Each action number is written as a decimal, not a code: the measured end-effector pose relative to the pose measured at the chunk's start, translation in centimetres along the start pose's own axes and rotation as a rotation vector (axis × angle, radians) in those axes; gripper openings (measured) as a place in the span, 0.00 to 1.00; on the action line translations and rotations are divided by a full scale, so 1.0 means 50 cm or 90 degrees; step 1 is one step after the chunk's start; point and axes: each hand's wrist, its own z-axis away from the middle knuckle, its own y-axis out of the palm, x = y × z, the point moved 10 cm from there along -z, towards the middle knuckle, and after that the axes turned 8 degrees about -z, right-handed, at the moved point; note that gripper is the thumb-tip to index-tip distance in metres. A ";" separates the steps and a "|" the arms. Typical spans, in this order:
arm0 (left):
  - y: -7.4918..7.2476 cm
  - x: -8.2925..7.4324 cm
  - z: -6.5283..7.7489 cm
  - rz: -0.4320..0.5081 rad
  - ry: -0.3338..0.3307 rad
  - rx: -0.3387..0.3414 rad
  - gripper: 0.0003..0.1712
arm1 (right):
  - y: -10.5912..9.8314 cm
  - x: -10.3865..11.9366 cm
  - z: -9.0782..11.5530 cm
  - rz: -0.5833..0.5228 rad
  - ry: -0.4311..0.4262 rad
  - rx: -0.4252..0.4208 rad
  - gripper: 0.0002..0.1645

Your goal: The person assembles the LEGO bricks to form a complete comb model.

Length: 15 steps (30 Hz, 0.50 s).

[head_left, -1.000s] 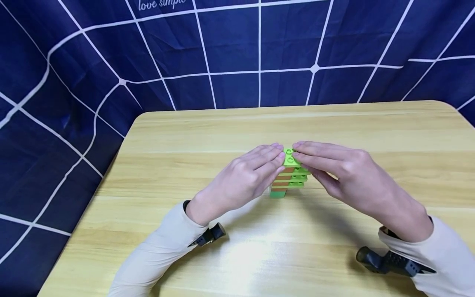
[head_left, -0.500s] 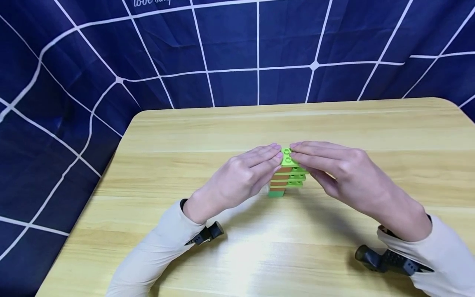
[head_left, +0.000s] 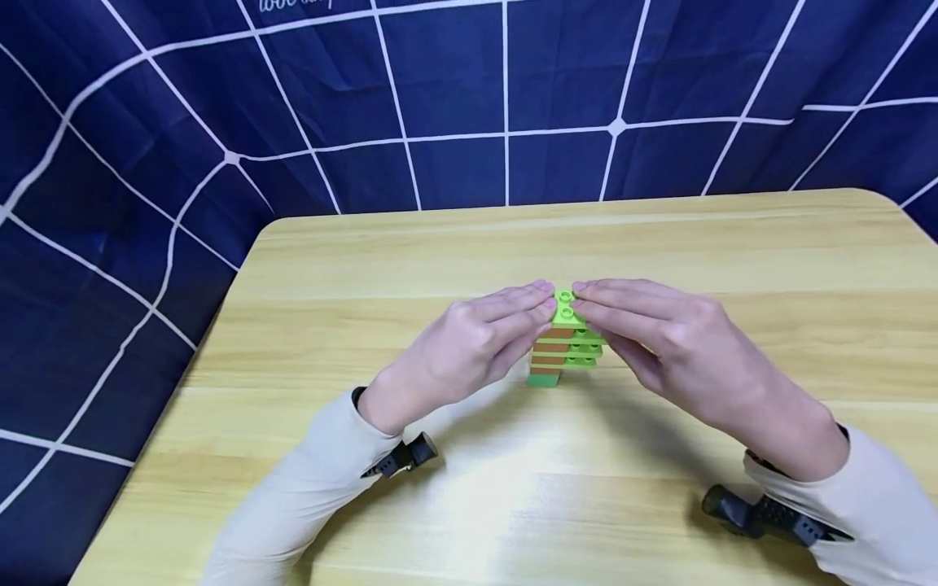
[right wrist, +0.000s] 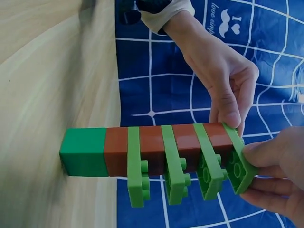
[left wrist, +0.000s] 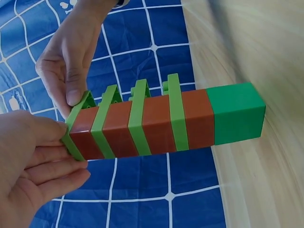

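An upright tower of toy building bricks stands on the wooden table, seen in every view. Its base is a dark green brick (left wrist: pixel 239 114), with brown bricks (left wrist: pixel 163 122) and lime-green plates (left wrist: pixel 178 114) alternating above it. The plates jut out to the right, with studs on the overhanging parts. At the top, my left hand (head_left: pixel 458 350) pinches the left end of the uppermost lime-green plate (head_left: pixel 567 312) between thumb and fingers. My right hand (head_left: pixel 677 338) pinches that plate's overhanging right end. Fingers cover much of the plate in the head view.
The light wooden table (head_left: pixel 352 277) extends around the tower. A navy cloth (head_left: pixel 447 89) with white grid lines hangs behind it and along the left side. Black wrist devices (head_left: pixel 401 457) sit at both cream sleeves.
The hands and tower sit slightly farther left in the head view, and the whole background shifts with them. Both hands keep their hold on the top plate.
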 end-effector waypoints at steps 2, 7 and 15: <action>0.000 -0.001 0.003 -0.003 -0.001 -0.013 0.14 | 0.003 -0.001 0.003 -0.002 0.000 0.001 0.29; 0.003 -0.003 0.010 -0.016 -0.011 -0.039 0.14 | 0.005 0.012 0.009 -0.017 -0.038 -0.040 0.26; 0.006 0.007 0.003 -0.022 -0.026 -0.051 0.15 | 0.019 0.017 0.030 0.038 -0.062 -0.063 0.33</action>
